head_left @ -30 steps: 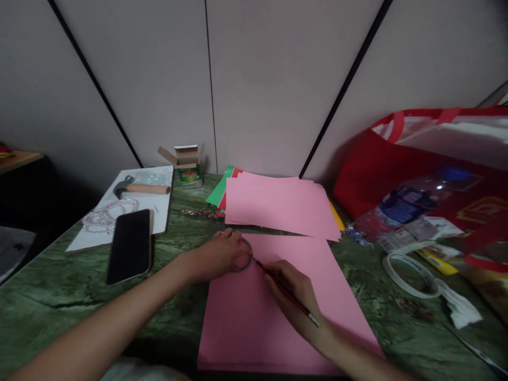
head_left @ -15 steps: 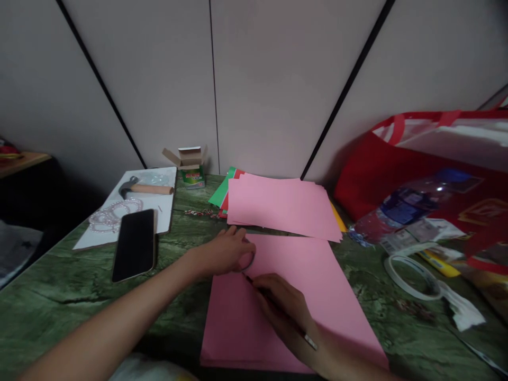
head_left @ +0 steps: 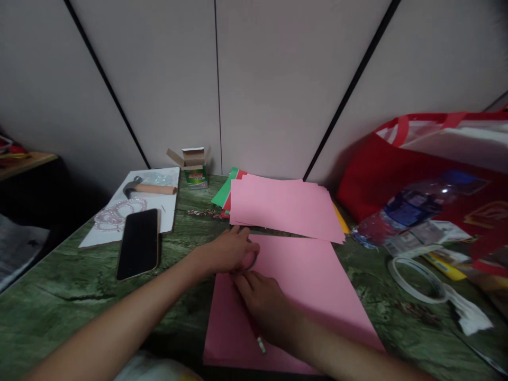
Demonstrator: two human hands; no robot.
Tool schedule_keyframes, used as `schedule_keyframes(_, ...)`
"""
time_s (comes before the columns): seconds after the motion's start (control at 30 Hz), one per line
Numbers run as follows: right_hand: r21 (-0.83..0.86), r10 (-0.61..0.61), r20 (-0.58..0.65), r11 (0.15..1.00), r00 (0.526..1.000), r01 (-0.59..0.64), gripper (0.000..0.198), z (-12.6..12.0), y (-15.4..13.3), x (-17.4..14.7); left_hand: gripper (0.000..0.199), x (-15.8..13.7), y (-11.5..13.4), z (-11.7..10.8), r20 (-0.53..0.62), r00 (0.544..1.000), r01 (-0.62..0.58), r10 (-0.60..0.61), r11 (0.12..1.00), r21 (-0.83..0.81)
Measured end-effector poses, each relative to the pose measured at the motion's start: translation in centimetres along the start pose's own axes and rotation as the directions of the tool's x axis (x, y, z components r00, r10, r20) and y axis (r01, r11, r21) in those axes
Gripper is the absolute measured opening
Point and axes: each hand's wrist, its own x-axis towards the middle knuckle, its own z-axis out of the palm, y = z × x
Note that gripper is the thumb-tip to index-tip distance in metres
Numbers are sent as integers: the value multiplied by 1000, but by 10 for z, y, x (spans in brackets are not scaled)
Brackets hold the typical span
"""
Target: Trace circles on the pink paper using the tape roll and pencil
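A sheet of pink paper (head_left: 301,286) lies before me, apparently on top of others. At its upper left, my left hand (head_left: 230,250) presses a small round ring (head_left: 255,258) with a thin greyish rim onto it; pink shows inside the rim, and the fingers cover much of it. Curled around a dark red pencil (head_left: 253,324), my right hand (head_left: 264,304) rests on the paper right beside the ring. The pencil's pale end points down toward me, and its tip is hidden by the fingers near the ring's lower edge.
Behind lies a stack of pink sheets (head_left: 281,206) over coloured ones. To the left are a phone (head_left: 138,243), a hammer (head_left: 154,189), beaded strands (head_left: 115,216) and an opened small box (head_left: 196,172). Rightward are a tape roll (head_left: 415,280), a plastic bottle (head_left: 408,206) and a red bag (head_left: 369,164).
My right hand has moved left and swung around, so the pencil's rear end now points more toward me. The left hand keeps the ring at the same spot on the paper.
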Motion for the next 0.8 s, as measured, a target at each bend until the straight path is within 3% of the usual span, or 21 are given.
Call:
schedule_keyframes(0.13, -90, -50, -17, 995, 999, 48, 40, -5, -8, 7, 25, 1, 0, -1, 20, 1000, 24, -24, 1000, -8)
schedule_keyframes(0.37, -52, -176, -46, 983, 983, 173, 24, -5, -12, -10, 32, 3, 0, -1, 37, 999, 40, -39, 998, -38)
schedule_keyframes(0.6, -114, -138, -163, 986, 977, 120, 29, 4, -9, -12, 28, 2, 0, 0, 9, 1000, 23, -23, 1000, -21)
schedule_keyframes(0.73, -75, -103, -185, 993, 977, 90, 29, 4, 0, -27, 29, 3, -3, 6, -10, 1000, 8, -8, 1000, -13)
schedule_keyframes(0.8, -17, -31, -222, 999, 975, 27, 29, -1, 7, -38, 31, 2, -3, 9, -22, 1000, 10, -10, 1000, -14)
